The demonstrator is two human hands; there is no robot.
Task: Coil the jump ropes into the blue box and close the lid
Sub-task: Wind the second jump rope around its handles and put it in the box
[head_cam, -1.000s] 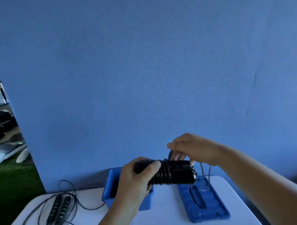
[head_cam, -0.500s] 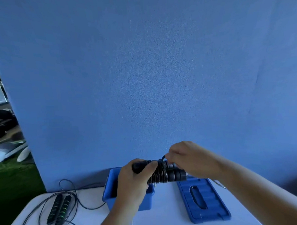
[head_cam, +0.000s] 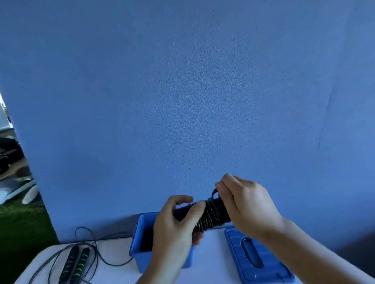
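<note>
Rope nearly wound, gripped by left hand and pinched by right hand; second rope loose, box open, lid off.

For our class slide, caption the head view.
Left hand holds a coiled black jump rope near the blue box; right hand pinches its cord.

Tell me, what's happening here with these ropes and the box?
A person holds a black jump rope, cord wrapped round its handles, above the open blue box. The left hand grips the handles; the right hand pinches a loop of cord. A second jump rope lies uncoiled on the white table, and the lid lies flat right of the box.
</note>
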